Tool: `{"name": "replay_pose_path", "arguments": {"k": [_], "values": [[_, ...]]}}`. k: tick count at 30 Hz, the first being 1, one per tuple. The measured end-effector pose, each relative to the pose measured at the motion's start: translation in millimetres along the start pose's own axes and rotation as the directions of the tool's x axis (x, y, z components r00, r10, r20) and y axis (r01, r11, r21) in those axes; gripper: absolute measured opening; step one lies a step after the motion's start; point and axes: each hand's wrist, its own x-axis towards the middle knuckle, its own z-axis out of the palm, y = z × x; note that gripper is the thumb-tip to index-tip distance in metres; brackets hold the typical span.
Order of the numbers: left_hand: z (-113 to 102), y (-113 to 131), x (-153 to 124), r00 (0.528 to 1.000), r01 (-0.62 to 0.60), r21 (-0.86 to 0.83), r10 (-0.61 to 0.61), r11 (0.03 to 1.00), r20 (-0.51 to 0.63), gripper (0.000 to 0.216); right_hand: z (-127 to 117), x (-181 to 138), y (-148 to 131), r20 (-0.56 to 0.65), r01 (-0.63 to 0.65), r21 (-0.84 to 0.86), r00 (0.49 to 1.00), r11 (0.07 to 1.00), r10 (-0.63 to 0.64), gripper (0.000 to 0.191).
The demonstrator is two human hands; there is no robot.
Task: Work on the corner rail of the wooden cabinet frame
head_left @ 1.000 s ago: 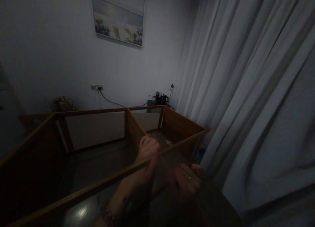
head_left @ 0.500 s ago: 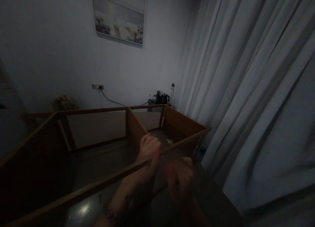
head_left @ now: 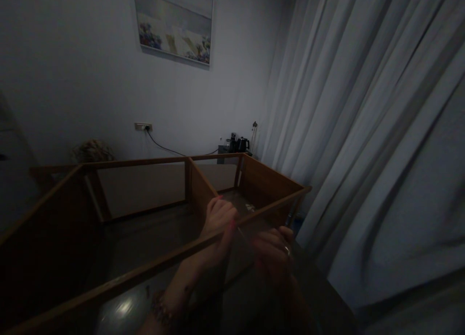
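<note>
The room is dim, with a plain pale wall point(head_left: 80, 78) running across the back, its left part sinking into shadow. A framed picture point(head_left: 175, 27) hangs there, cut off by the top edge, with dabs of coloured flowers along its lower part. Below it sits a wall socket point(head_left: 143, 127), from which a black cable point(head_left: 162, 148) droops to the right toward a small dark stand point(head_left: 222, 153) bearing a black kettle point(head_left: 242, 144). A straw-coloured dried bundle point(head_left: 93, 151) rests near the wall at left. Long grey-white curtains point(head_left: 348, 112) fall in deep folds down the right side. A bright reflection point(head_left: 124, 306) glints on the dark floor point(head_left: 321, 294).
</note>
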Motion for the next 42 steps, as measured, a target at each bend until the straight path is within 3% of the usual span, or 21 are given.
{"name": "replay_pose_path", "arguments": {"k": [5,14,19,29,33,38,42], "values": [[-2.1,0.8,0.7,0.998,0.024,-0.057,-0.021,0.998,0.051,0.057,-1.2,-4.0,5.6,0.082,0.044,0.103,0.995,0.994,-0.052,0.017],[-2.5,1.4,0.7,0.992,0.084,-0.085,-0.076,0.993,0.098,0.058,12.6,-7.5,17.4,0.098,-0.078,0.375,0.994,0.924,0.044,0.033],[-3.6,3.0,2.1,0.991,0.091,-0.09,-0.081,0.992,0.102,0.055,15.9,-5.9,14.1,0.109,-0.127,0.477,0.99,0.87,0.085,0.022],[-31.1,57.1,6.9,0.984,0.173,-0.019,-0.172,0.985,0.045,0.038,18.3,7.0,-5.2,0.072,-0.187,0.54,0.982,0.821,0.176,0.025],[-23.6,39.7,7.1,0.99,0.141,-0.073,-0.138,0.987,0.043,0.038,15.4,5.9,-11.6,0.084,-0.239,0.488,0.97,0.84,0.228,0.019],[-4.7,5.4,3.7,0.991,0.099,-0.071,-0.091,0.993,0.103,0.037,16.2,8.6,-20.5,0.024,-0.265,0.54,0.954,0.799,0.299,0.018],[-1.2,1.1,0.4,0.988,0.111,-0.08,-0.102,0.991,0.116,0.039,16.8,12.4,-25.2,0.0,-0.283,0.554,0.94,0.783,0.341,0.022]]}}
